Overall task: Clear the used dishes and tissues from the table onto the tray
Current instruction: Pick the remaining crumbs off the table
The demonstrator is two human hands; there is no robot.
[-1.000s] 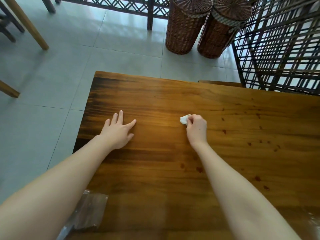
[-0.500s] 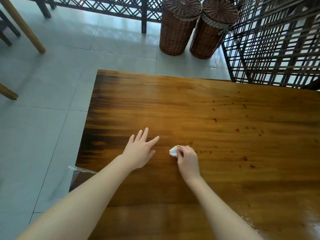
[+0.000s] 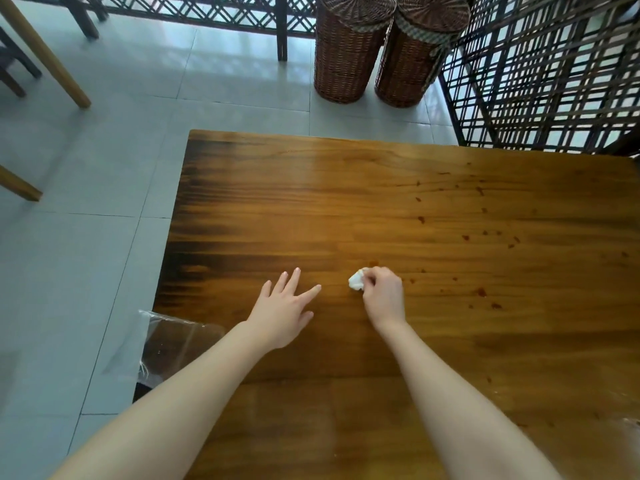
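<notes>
My right hand (image 3: 382, 295) pinches a small crumpled white tissue (image 3: 356, 280) against the wooden table (image 3: 433, 334) near its middle. My left hand (image 3: 282, 308) lies flat on the tabletop just left of it, fingers spread and straight, holding nothing. Small reddish stains (image 3: 481, 292) dot the wood to the right of the tissue. No tray or dishes are in view.
A clear plastic bag (image 3: 173, 344) hangs at the table's left edge near my left forearm. Two wicker baskets (image 3: 349, 53) stand on the tiled floor beyond the table. A dark lattice screen (image 3: 547, 71) is at the back right, wooden furniture legs (image 3: 48, 57) at far left.
My right hand has dragged the tissue across the table toward me and to the left. My left hand stayed flat on the wood, now closer to the right hand. The camera has shifted.
</notes>
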